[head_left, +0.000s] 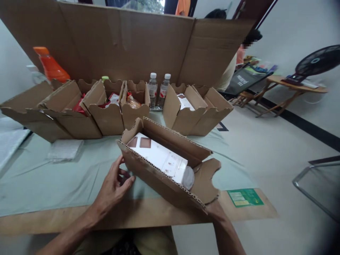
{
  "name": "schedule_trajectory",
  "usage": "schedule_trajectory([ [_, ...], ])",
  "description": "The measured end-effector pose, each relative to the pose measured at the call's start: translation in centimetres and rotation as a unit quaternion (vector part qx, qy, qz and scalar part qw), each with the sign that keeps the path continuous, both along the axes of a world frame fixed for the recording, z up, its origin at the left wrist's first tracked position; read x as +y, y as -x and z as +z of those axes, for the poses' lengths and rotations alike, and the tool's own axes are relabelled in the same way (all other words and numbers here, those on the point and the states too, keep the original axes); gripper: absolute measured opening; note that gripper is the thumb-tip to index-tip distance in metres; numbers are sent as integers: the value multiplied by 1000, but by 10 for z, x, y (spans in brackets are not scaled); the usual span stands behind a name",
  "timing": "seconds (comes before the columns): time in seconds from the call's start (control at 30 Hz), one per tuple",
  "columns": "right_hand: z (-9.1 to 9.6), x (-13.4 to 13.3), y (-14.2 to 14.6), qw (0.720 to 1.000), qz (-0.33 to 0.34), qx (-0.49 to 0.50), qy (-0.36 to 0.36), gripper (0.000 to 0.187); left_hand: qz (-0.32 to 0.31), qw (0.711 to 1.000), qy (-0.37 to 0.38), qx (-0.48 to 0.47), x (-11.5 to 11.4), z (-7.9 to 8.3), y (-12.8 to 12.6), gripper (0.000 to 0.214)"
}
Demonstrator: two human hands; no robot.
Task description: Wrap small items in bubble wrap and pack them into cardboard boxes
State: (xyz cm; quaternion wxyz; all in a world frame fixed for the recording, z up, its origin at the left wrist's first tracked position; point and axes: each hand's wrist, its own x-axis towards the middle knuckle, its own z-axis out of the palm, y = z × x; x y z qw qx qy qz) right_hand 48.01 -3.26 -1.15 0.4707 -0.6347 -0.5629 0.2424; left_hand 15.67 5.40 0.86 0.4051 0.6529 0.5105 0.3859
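A long open cardboard box (162, 177) lies at an angle in front of me, its right end over the table's front edge. Inside it are a white carton (159, 156) with brown window-like squares and a round, clear-looking item (188, 178) at the carton's right end. My left hand (117, 182) is beside the box's left end, fingers apart and curved; whether a fingertip touches the cardboard is unclear. At the right end, my right hand (212, 207) holds the box from below, with its fingers hidden behind the cardboard.
Several cardboard bins (106, 118) line the back, some holding packets. Two clear bottles (152, 90) stand among them. An orange bottle (53, 65) and tall cardboard panel (127, 42) are behind. A plastic packet (65, 149) lies left; a fan (316, 62) stands right. Other people are beyond.
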Motion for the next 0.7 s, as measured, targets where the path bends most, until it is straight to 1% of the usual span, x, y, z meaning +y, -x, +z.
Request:
schedule_trajectory([
  [0.07,1,13,-7,999,-1,37,14,75,-11,999,-17,-27,18,2,-19,73],
  [0.17,1,24,-16,997,-32,65,18,70,-45,998,-46,-26,54,1,-46,80],
  [0.23,0,29,-18,996,-52,72,8,64,-62,996,-58,-20,73,-4,-62,89],
  [0.3,-4,32,-14,994,-62,87,-1,59,-94,992,-76,-24,81,-14,-75,92],
  [0.33,-6,34,-12,993,-65,95,-1,56,-118,989,-90,-26,80,-20,-79,90],
  [0.4,-12,35,-6,992,-75,105,7,49,-176,977,-118,-18,72,-31,-85,85],
  [0.5,-22,35,-2,991,-113,62,33,38,-229,964,-136,1,54,-42,-85,84],
  [0.6,-27,32,-4,989,-124,-22,76,33,-241,960,-138,5,45,-46,-81,90],
  [0.7,-22,32,-3,984,-116,-100,84,32,-232,961,-153,8,47,-46,-78,98],
])
